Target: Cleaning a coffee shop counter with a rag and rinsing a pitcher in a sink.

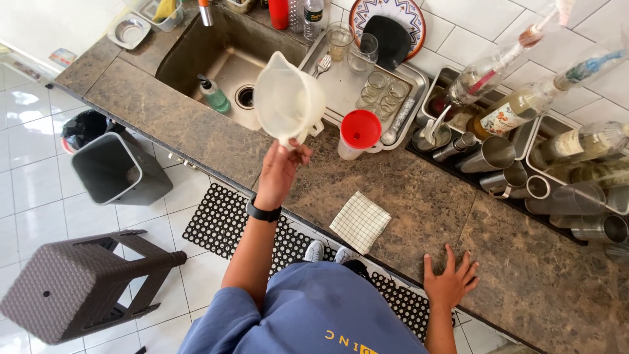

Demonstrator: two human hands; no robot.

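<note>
- The left hand (278,172), centre of the frame, has its fingers clenched on the handle of a translucent plastic jug (288,98).
- The jug is held up tilted, above the right edge of the sink (196,59), clear of the worktop (406,196).
- The right hand (451,280), lower right, lies flat on the worktop, fingers released and spread, holding nothing.
- Judged step: the jug is lifted and carried in one hand.
- Any set-down calls for a steady grip: the drainer tray (341,85) is crowded with glasses, and a red-lidded cup (358,133) stands just beside it.
- A checked cloth (360,221) lies between the hands.
</note>
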